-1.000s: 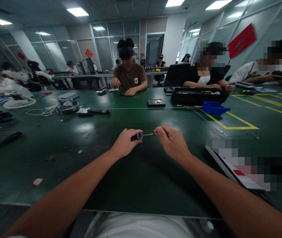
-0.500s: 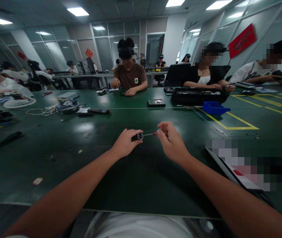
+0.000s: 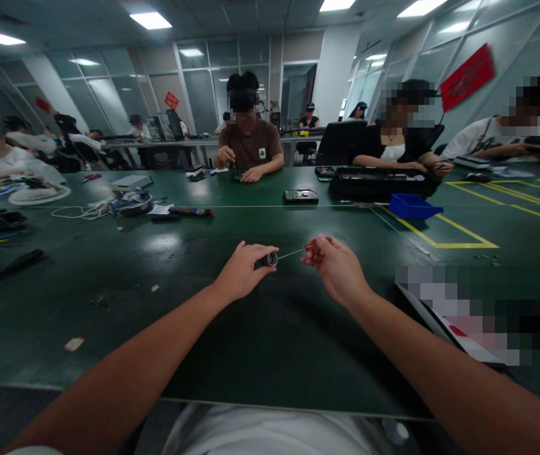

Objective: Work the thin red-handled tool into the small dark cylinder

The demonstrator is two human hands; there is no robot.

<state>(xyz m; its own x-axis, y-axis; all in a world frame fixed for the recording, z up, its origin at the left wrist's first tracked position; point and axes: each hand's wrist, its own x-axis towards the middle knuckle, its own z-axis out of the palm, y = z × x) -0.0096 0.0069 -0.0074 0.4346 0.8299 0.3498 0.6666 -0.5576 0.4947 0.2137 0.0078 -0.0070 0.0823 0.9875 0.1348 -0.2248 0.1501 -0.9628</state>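
Observation:
Between the thumb and fingers of my left hand (image 3: 242,272) is a small black cylindrical part (image 3: 271,259), its round silvery end facing right. My right hand (image 3: 339,268) is closed on a thin screwdriver (image 3: 291,254) with a red handle and a slim metal shaft. The shaft slants down to the left, and its tip meets the cylinder's round end; whether it goes inside I cannot tell. Both hands are above the green table (image 3: 260,354), and my right fingers hide most of the handle.
A hard drive (image 3: 301,196) lies ahead, with a blue bin (image 3: 415,206) and a long black housing (image 3: 384,183) to its right. Leftward are a power screwdriver (image 3: 189,212), tangled cables (image 3: 130,202) and a long screwdriver (image 3: 18,265). Co-workers sit across the table.
My right hand has shifted slightly right and its fingers have turned on the screwdriver, whose shaft now slants more steeply. The left hand with the cylinder has moved slightly right.

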